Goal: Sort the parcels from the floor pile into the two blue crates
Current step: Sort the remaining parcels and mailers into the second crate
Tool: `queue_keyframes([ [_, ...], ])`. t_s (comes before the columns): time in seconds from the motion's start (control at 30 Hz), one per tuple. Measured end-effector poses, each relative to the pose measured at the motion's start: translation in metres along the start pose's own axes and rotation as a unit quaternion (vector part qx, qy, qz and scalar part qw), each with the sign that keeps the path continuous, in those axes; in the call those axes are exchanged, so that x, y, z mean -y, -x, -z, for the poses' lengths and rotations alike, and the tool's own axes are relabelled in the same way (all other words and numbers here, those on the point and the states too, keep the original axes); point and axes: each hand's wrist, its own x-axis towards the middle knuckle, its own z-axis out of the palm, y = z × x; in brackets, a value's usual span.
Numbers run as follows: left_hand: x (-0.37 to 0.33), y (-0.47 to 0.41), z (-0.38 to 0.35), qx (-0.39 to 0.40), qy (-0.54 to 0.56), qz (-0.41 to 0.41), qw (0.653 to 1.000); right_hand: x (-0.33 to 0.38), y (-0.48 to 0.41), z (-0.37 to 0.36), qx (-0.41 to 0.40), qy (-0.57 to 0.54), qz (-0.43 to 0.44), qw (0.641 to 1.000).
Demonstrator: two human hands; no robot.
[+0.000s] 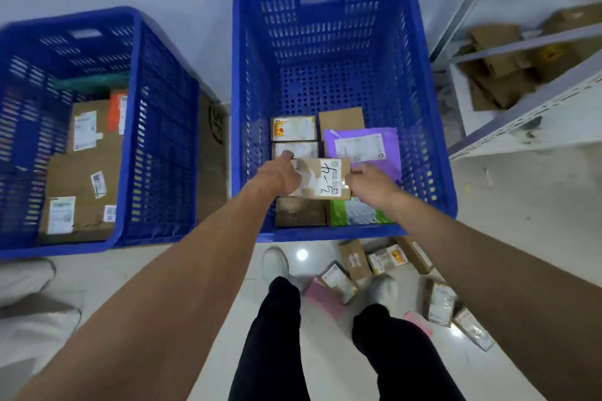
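While both hands are gripping the small cardboard parcel (pixel 309 177) by its ends, it is hanging over the near part of the right blue crate (pixel 342 233), above the parcels lying on the crate floor. The left hand (pixel 280 174) is curling its fingers round the left end, and the right hand (pixel 369 184) is pinching the right end. Whether the parcel is touching anything beneath it, I cannot tell from where I am standing.

The trouble I am expecting is in the letting go. Beneath and just beyond it, a brown box (pixel 301 213), a green packet (pixel 358 215) and a purple mailer (pixel 361 148) are sitting at what look like different heights, so if one hand is releasing ahead of the other, the parcel is likely tipping onto an edge or sliding against the near wall rather than settling flat. Its label (pixel 329 177) is facing up, and a tumble is risking hiding it.

I am also watching the feet. The right shoe (pixel 384 290) is standing among the floor pile (pixel 358 265), just beside a pink packet (pixel 321 298), and a careless step back is risking crushing or kicking something. The left blue crate (pixel 156 140) is sitting apart to the left, holding bigger boxes; whether this parcel is belonging there instead, I cannot judge.
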Motion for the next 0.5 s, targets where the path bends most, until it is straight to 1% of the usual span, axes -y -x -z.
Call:
queue_keyframes([
  [0.17, 0.019, -0.056, -0.018, 0.055, -0.063, 0.045, 0.995, -0.018, -0.066, -0.039, 0.063, 0.021, -0.031, 0.997],
  [0.37, 0.038, -0.084, -0.048, 0.12, -0.066, 0.088, 0.987, -0.008, -0.076, -0.053, 0.135, 0.099, -0.075, 0.983],
  [0.5, 0.038, -0.088, -0.061, 0.137, -0.056, 0.085, 0.985, -0.023, -0.082, -0.062, 0.133, 0.06, -0.112, 0.983],
])
